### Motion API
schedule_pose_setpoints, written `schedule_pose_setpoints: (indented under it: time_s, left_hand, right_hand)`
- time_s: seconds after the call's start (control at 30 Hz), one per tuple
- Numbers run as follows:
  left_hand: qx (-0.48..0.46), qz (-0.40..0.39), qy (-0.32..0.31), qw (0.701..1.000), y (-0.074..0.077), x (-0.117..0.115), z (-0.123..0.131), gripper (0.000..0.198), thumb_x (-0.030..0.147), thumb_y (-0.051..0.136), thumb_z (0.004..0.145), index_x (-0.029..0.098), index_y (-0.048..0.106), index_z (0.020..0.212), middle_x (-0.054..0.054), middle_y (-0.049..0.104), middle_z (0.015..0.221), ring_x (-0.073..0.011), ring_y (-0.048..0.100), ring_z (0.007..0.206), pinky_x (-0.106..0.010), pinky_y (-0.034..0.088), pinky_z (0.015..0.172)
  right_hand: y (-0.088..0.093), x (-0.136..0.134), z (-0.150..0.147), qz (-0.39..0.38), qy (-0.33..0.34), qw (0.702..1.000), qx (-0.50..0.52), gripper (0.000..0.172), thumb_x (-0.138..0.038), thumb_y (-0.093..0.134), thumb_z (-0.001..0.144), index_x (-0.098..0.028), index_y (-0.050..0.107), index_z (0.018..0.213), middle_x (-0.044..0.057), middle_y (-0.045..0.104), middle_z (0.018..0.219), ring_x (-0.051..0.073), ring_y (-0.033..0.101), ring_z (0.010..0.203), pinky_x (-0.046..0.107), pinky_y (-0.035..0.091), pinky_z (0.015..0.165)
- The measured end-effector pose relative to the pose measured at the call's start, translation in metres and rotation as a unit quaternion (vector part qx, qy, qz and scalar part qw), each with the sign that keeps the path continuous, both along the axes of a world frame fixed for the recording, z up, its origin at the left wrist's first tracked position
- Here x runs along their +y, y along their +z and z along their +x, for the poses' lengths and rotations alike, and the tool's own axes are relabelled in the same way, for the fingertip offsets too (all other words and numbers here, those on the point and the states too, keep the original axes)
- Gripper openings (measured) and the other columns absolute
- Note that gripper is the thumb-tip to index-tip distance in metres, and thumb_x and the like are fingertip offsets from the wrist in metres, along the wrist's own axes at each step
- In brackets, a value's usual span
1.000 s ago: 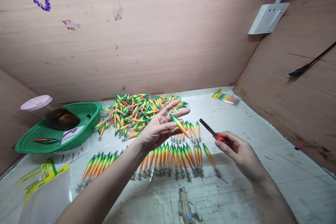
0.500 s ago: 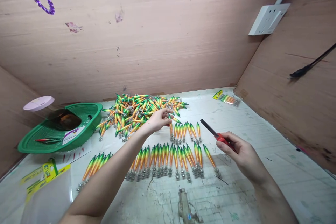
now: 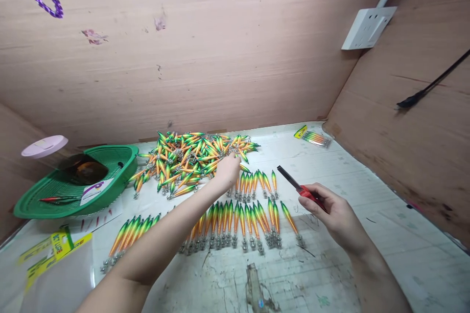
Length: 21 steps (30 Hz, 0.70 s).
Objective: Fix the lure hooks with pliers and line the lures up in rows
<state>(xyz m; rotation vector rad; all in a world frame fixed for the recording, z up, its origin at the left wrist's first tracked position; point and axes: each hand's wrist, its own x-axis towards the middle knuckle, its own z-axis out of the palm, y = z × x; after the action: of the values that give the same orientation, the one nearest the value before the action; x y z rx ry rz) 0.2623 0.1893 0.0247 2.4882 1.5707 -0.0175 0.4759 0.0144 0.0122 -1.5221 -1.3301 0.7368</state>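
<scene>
My left hand (image 3: 228,172) reaches over the left end of the short upper row of squid jigs (image 3: 250,186), beside the heap. Its fingers are curled and partly hidden; one jig's hook end shows just below it. Each jig is green, yellow and orange with a metal hook crown. My right hand (image 3: 332,212) is closed around a red-handled tool (image 3: 299,188) with a long, flat, dark blade pointing up-left, held above the table right of the rows. A longer lower row of squid jigs (image 3: 227,225) lies nearer me, partly covered by my left forearm.
Behind lies a big heap of squid jigs (image 3: 191,156). At left stands a green basket (image 3: 121,171) holding a brown object; yellow-headed clear packets (image 3: 60,269) lie in front. A filled packet (image 3: 314,138) sits at the back right. Board walls (image 3: 257,58) enclose the table; one carries a socket (image 3: 369,28).
My left hand has turned, its fingers now more curled and hidden. Another jig's hook end shows at the left end of the upper row. My right hand keeps its hold; the view has shifted slightly.
</scene>
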Motion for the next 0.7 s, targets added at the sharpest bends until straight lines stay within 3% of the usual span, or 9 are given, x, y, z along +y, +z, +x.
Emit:
schedule_pose_setpoints:
  time_s: [0.23,0.4,0.57,0.7]
  left_hand:
    - [0.072,0.010,-0.147,0.986,-0.001,0.019,0.031,0.029,0.032,0.064,0.095,0.016,0.063,0.119,-0.010,0.064,0.124,-0.0241,0.064,0.108,-0.046,0.056,0.091]
    - [0.038,0.015,-0.190,0.981,-0.002,0.036,0.035,0.028,0.031,0.064,0.094,0.015,0.064,0.116,-0.010,0.066,0.121,-0.0241,0.065,0.108,-0.046,0.055,0.092]
    - [-0.101,0.052,-0.141,0.983,0.007,0.055,0.008,0.019,0.029,0.064,0.094,0.015,0.067,0.108,-0.007,0.069,0.113,-0.0217,0.066,0.102,-0.044,0.056,0.090]
    - [-0.261,0.104,-0.023,0.959,0.017,0.074,-0.026,0.015,0.018,0.066,0.089,0.013,0.066,0.104,-0.007,0.071,0.103,-0.0194,0.069,0.092,-0.039,0.057,0.085]
  right_hand:
    - [0.003,0.000,0.002,0.004,-0.006,1.000,-0.003,0.040,-0.060,0.066,0.083,-0.021,0.069,0.088,0.004,0.065,0.082,0.020,0.060,0.074,0.029,0.049,0.065]
    - [0.008,-0.002,0.002,0.008,-0.006,1.000,-0.008,0.040,-0.060,0.066,0.082,-0.021,0.068,0.088,0.004,0.065,0.081,0.019,0.060,0.073,0.029,0.048,0.064]
    - [0.008,-0.002,0.002,0.011,-0.006,1.000,-0.006,0.039,-0.059,0.066,0.083,-0.021,0.068,0.087,0.004,0.065,0.082,0.020,0.060,0.074,0.029,0.048,0.065]
    - [0.008,-0.002,0.000,0.014,-0.011,1.000,-0.006,0.039,-0.059,0.066,0.082,-0.021,0.069,0.086,0.004,0.065,0.081,0.019,0.060,0.074,0.030,0.049,0.066]
